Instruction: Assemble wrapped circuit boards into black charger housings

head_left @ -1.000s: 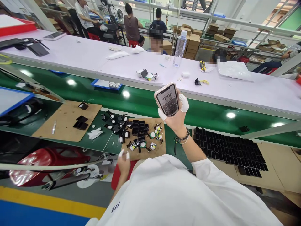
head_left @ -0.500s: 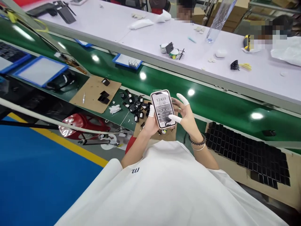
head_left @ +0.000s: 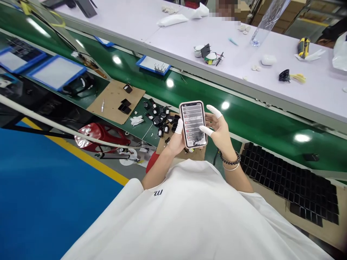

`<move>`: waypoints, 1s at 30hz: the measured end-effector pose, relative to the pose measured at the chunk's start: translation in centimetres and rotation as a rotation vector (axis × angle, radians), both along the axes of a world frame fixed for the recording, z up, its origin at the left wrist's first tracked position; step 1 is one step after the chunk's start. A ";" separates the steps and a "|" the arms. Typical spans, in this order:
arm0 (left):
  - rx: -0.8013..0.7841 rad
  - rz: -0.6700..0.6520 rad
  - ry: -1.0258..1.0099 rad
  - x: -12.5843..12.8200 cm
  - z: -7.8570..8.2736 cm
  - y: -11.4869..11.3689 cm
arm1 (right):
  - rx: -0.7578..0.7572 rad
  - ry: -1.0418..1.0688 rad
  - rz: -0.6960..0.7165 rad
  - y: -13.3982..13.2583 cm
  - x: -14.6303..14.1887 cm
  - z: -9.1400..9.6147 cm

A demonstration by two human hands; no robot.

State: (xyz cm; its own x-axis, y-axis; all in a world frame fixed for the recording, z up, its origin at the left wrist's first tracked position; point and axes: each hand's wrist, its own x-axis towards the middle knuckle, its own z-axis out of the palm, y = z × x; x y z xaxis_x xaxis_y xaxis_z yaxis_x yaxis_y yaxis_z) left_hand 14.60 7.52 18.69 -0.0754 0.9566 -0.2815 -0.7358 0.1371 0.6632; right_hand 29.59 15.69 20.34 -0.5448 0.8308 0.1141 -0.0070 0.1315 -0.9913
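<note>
I hold a smartphone (head_left: 192, 123) in a pale case upright in front of my chest; its lit screen shows a list. My left hand (head_left: 176, 139) grips its left edge and lower back, thumb in a white finger cot on the rim. My right hand (head_left: 219, 127) cradles the right side, with its cot-covered thumb pressed on the screen and forefinger raised. A bead bracelet sits on my right wrist. Below the phone, a cardboard mat (head_left: 197, 154) carries small parts, mostly hidden by my hands.
A pile of small black parts (head_left: 158, 116) lies left of the phone. A second cardboard sheet (head_left: 114, 99) is further left. A tray of black square parts (head_left: 287, 178) sits at right. The green conveyor belt (head_left: 257, 121) and a white bench (head_left: 244, 77) run behind. Blue trays (head_left: 55, 72) at left.
The phone came down from my raised right hand into both hands a second ago. Since then the screen has switched from a clock display to a list, and the view shifted slightly.
</note>
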 end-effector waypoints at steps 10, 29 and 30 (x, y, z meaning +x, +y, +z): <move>-0.036 -0.020 -0.042 0.5 0.5 -0.4 | -0.107 0.088 -0.083 -2.5 0.0 0.1; -0.159 0.173 0.905 -0.9 -3.3 -1.0 | -0.483 0.051 0.029 -1.9 1.0 -3.5; -0.165 0.187 0.930 -1.7 -3.8 -1.3 | -0.431 0.054 -0.017 -1.1 1.3 -3.0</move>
State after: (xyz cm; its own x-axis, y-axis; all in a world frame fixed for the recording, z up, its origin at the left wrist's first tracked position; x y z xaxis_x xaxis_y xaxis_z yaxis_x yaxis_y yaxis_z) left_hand 12.92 6.24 14.94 -0.4835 0.8602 -0.1625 0.0556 0.2154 0.9750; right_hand 30.88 14.56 17.37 -0.5334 0.8174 -0.2176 -0.0618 -0.2943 -0.9537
